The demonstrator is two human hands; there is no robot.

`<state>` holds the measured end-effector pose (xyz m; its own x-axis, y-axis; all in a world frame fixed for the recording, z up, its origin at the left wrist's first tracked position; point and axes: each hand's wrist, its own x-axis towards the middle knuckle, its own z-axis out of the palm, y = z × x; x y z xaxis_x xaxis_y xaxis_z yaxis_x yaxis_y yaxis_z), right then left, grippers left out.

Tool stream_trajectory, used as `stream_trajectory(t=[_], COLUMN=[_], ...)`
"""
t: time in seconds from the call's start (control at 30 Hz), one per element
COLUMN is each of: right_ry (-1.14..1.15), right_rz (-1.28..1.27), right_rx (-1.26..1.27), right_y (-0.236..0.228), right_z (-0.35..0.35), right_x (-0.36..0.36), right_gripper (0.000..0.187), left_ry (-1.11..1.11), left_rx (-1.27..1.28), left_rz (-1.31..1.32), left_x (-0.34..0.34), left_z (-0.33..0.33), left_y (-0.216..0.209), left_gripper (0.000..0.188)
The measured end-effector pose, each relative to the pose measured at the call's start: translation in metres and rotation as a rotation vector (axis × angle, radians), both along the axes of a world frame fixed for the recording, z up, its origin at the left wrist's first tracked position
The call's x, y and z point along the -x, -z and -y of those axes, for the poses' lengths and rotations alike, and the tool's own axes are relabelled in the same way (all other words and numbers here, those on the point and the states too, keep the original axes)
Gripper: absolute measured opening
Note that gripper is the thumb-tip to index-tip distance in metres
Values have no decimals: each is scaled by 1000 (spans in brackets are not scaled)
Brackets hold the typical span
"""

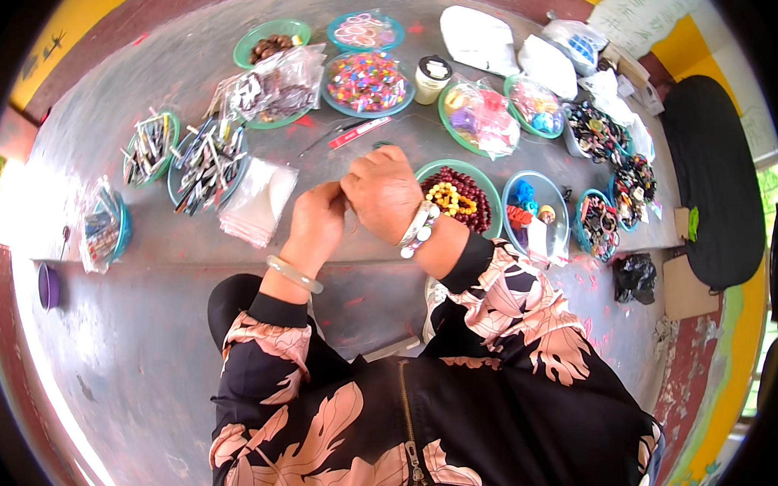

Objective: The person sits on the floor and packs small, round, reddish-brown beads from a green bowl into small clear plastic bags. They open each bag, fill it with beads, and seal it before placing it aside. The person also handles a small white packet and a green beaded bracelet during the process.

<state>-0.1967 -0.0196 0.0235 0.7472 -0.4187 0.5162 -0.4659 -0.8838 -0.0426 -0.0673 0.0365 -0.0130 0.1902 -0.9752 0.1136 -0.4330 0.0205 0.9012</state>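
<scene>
My left hand (315, 215) and my right hand (382, 193) meet over the grey ledge, fingertips pinched close together. What they hold, if anything, is hidden by the fingers. A small dark green bit (382, 144) shows just beyond my right knuckles. Beside my right wrist stands a green bowl (496, 196) with dark red beads (470, 213) and a yellow bead string (448, 197) in it. To the left of my left hand lies a stack of clear plastic bags (259, 201). A red-and-white cutter (360, 132) rests on the ledge beyond my hands.
Baskets of pens (208, 167) stand at left. Farther back are a bowl of colourful small pieces (367, 82), a lidded cup (432, 80) and bagged items (480, 117). At right, a clear tub (560, 217) sits near baskets of dark hair ties (598, 222). White bags (478, 40) lie behind.
</scene>
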Motion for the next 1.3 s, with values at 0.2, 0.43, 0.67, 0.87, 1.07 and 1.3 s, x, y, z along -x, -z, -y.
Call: stream_trajectory(t=[0.2,0.43,0.67,0.87,1.07,1.3], right_ry=[27,61,94,52,36,67], right_rz=[-12,-83,-182,-117,-95,-28], right_rx=[-50,-135,-142,-151,-152,-107], right_y=[4,6,2,6,5,-1], right_z=[0,1,-4,1,1,-5], right_x=[1,2,-1,2,2,-1], right_gripper=[7,7,8,7,7,5], left_ry=[12,-6,-26,7,2,-24], left_rx=[10,-76,-77,-90,-81,-90], left_rz=[62,108,45,96,57,102], left_x=[0,1,-1,-1,-3,0], left_z=[3,2,2,2,0,-3], left_y=[10,9,17,14,14,1], left_gripper=[15,17,19,18,16,16])
